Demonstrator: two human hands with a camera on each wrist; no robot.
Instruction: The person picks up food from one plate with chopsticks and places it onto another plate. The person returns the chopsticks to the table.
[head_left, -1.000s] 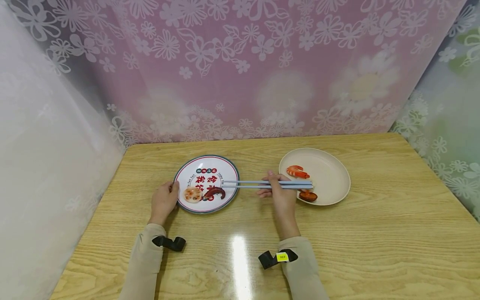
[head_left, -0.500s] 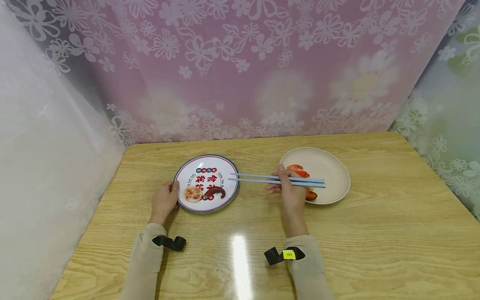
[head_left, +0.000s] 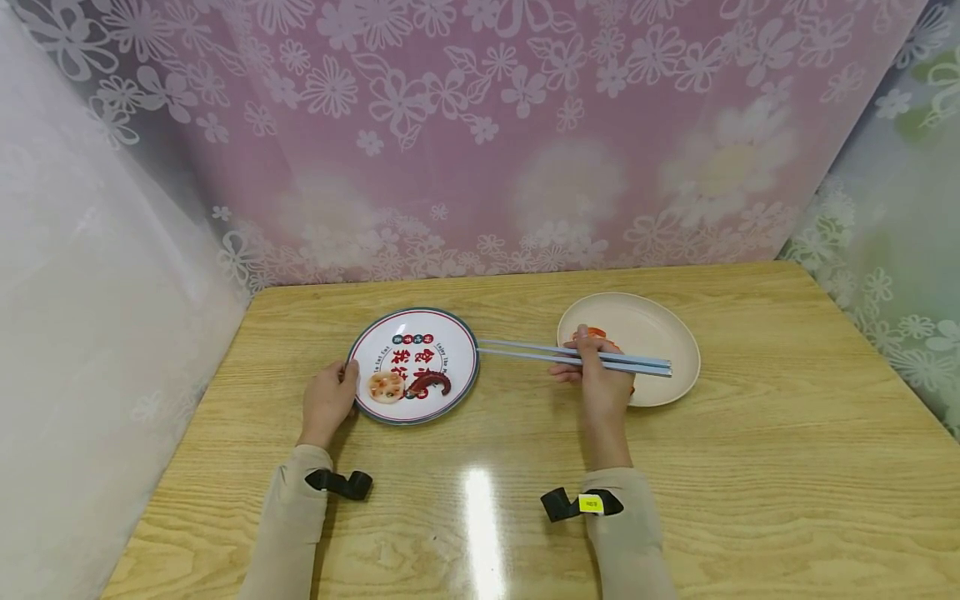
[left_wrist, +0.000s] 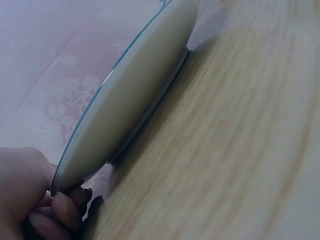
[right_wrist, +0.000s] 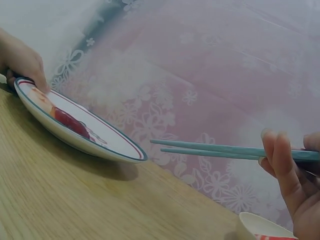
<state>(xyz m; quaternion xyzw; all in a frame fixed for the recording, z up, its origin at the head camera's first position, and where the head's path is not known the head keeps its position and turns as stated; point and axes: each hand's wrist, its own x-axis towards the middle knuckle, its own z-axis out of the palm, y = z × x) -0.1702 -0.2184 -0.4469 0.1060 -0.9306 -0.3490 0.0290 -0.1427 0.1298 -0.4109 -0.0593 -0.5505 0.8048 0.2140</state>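
Observation:
My left hand point(head_left: 330, 403) pinches the left rim of a round white plate point(head_left: 375, 350) with a dark teal edge and red and green lettering. On that plate lie a lotus root slice point(head_left: 386, 387) and a dark red octopus tentacle point(head_left: 430, 383). A pair of light blue chopsticks point(head_left: 517, 351) is held in my right hand point(head_left: 603, 396), tips pointing left near the plate's right rim, nothing between them. Behind this hand, a beige oval plate point(head_left: 667, 342) carries a shrimp point(head_left: 596, 332), partly covered by fingers and chopsticks; a mussel there is almost wholly hidden.
Both plates stand on a wood-grain table point(head_left: 480, 450), which reflects a bright light strip. A pink flowered curtain point(head_left: 480, 167) hangs along the back edge, with pale curtains at either side. Each sleeve carries a black wrist camera strap.
My right hand has moved right with the chopsticks, whose tips have left the space over the white plate. The hand now covers most of the mussel. My left hand has stayed put.

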